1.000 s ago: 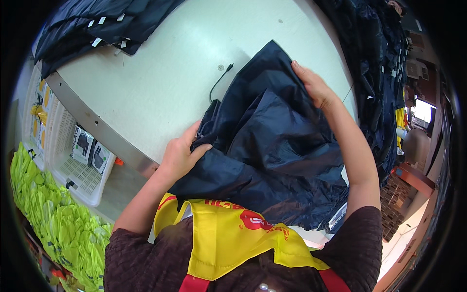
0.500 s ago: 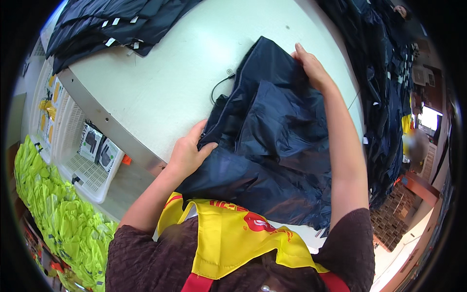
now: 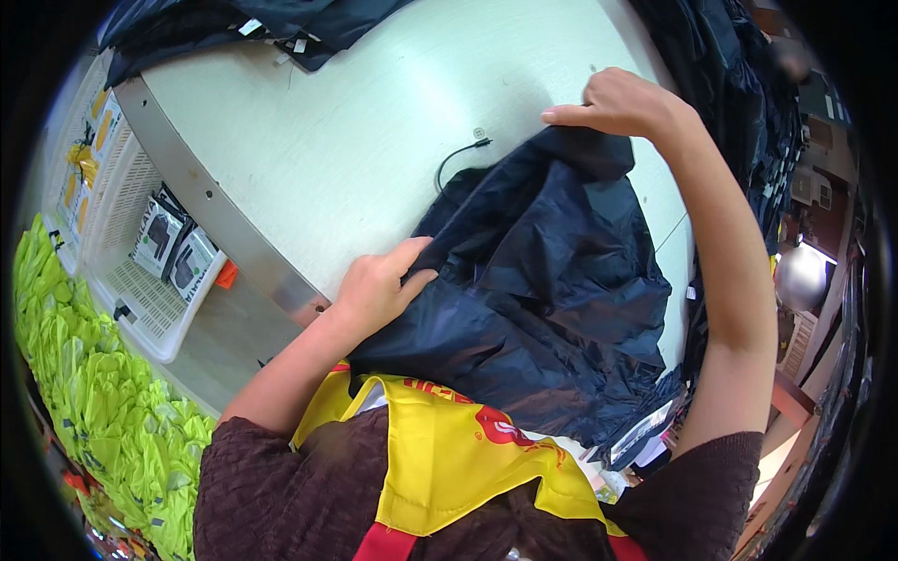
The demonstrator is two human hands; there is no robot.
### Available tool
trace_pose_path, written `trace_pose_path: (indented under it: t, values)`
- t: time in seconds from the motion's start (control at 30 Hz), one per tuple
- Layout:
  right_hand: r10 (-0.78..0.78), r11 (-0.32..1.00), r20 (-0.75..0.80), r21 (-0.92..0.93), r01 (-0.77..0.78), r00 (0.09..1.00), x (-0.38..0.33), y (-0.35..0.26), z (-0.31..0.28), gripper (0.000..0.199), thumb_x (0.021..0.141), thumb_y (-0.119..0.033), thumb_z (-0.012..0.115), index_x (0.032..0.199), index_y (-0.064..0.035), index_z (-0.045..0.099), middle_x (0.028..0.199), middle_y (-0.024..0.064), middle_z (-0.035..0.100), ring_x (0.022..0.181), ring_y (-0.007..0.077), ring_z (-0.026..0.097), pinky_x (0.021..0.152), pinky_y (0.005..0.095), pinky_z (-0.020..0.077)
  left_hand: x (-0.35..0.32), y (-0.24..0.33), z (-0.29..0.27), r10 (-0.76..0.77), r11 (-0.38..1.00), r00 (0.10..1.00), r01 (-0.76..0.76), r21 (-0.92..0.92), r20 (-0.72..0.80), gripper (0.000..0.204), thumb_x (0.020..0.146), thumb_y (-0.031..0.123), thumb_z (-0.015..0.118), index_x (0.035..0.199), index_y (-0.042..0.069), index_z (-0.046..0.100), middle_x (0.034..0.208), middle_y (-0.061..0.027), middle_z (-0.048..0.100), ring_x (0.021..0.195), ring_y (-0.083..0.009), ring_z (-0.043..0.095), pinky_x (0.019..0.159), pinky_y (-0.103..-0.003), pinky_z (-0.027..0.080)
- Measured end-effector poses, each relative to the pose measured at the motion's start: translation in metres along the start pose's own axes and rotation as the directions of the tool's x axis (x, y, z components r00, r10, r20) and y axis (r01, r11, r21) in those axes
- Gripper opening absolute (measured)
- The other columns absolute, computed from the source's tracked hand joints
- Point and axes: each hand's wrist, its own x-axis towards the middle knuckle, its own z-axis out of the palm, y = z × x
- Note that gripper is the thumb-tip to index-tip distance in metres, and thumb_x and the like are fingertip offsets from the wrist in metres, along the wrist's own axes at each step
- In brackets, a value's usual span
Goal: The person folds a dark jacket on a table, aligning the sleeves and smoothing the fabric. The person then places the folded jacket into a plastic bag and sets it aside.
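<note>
A crumpled navy garment of thin, shiny fabric (image 3: 533, 271) lies over the table in front of me, reaching down against my apron. My left hand (image 3: 376, 288) is closed on its left edge, thumb and fingers pinching the cloth. At the far right corner, my right hand (image 3: 625, 101) grips the cloth's upper edge, its thumb lying along the top and its fingers curled. Between both hands that edge runs slantwise and is partly raised. A thin dark cord (image 3: 443, 168) sticks out from beyond the edge onto the table. The folds hide the garment's exact kind.
The pale table (image 3: 355, 122) has a metal rim (image 3: 201, 182). Dark garments with white tags (image 3: 215, 23) lie at the far left, and more hang over the right side. Left below are a white basket (image 3: 140, 304) with flat packages (image 3: 173, 248) and bright yellow-green bundles (image 3: 103, 402).
My right hand has moved farther out and right, from lying beside the garment to gripping its far edge. That corner has shifted right. The left hand keeps its pinch.
</note>
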Motion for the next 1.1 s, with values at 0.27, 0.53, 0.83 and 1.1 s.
trace_pose_path:
  t: [0.27, 0.53, 0.83, 1.1]
  values:
    - [0.094, 0.919, -0.493, -0.292, -0.267, 0.865, -0.026, -0.012, -0.022, 0.061, 0.097, -0.047, 0.034, 0.062, -0.0057, 0.063, 0.060, 0.0123, 0.060, 0.061, 0.0264, 0.063, 0.056, 0.0360, 0.0509, 0.002, 0.009, -0.007, -0.081, 0.986, 0.995, 0.070, -0.153, -0.064, 0.033, 0.081, 0.017, 0.067, 0.111, 0.007, 0.056, 0.093, -0.0182, 0.065, 0.078, -0.0365, 0.063, 0.065, -0.038, 0.052]
    - [0.492, 0.612, -0.228, 0.777, -0.147, 0.840, 0.037, 0.000, 0.051, 0.055, 0.087, -0.051, 0.052, 0.102, 0.0009, 0.065, 0.096, 0.0214, 0.064, 0.098, 0.0285, 0.062, 0.087, 0.0355, 0.0490, 0.008, 0.020, -0.010, -0.290, 0.949, 0.957, 0.291, -0.125, 0.019, 0.036, 0.083, 0.018, 0.067, 0.112, 0.001, 0.053, 0.096, -0.0241, 0.063, 0.091, -0.0396, 0.062, 0.076, -0.039, 0.050]
    - [0.672, 0.608, -0.550, 0.792, 0.056, 0.496, -0.152, 0.109, 0.159, 0.043, 0.091, -0.040, 0.052, 0.115, -0.0055, 0.062, 0.113, 0.0122, 0.062, 0.108, 0.0241, 0.057, 0.091, 0.0362, 0.0451, 0.021, 0.035, -0.023, -0.300, 0.947, 0.952, 0.291, 0.137, 0.053, 0.042, 0.083, 0.019, 0.066, 0.116, -0.002, 0.050, 0.099, -0.0264, 0.062, 0.093, -0.0414, 0.061, 0.078, -0.040, 0.049]
    - [0.970, -0.131, 0.242, 0.645, -0.753, 0.038, -0.279, 0.071, 0.423, 0.079, 0.088, -0.065, 0.036, 0.145, -0.0109, 0.025, 0.151, 0.0159, 0.020, 0.138, 0.0370, 0.017, 0.105, 0.0624, 0.0150, 0.051, 0.045, -0.033, -0.357, 0.927, 0.922, 0.329, 0.181, 0.151, 0.030, 0.083, 0.015, 0.066, 0.105, -0.002, 0.055, 0.086, -0.0178, 0.065, 0.079, -0.0249, 0.063, 0.074, -0.033, 0.048]
